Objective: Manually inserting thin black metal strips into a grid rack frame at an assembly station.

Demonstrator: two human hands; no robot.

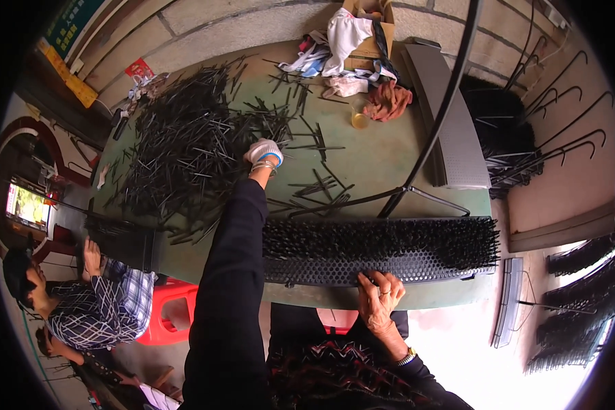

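My left hand (264, 152), in a white glove with a blue cuff band, reaches to the right side of a large heap of thin black sticks (184, 137). The back of the hand hides its fingers, so I cannot tell whether they are closed. In front of me lies a long, dark perforated panel (307, 268); many short black pieces (389, 239) stand densely in its far holes, while its near holes are bare. My bare right hand (381, 297), fingers curled, holds the panel's near edge. Loose black sticks (324, 188) lie between heap and panel.
A bent black metal rod frame (417, 171) rises behind the panel. A grey panel (451, 123), a cup (359, 117), gloves and cloths (348, 41) occupy the table's far right. Metal hooks (567, 150) project at right. Another person (89, 301) works at left beside a red stool (171, 311).
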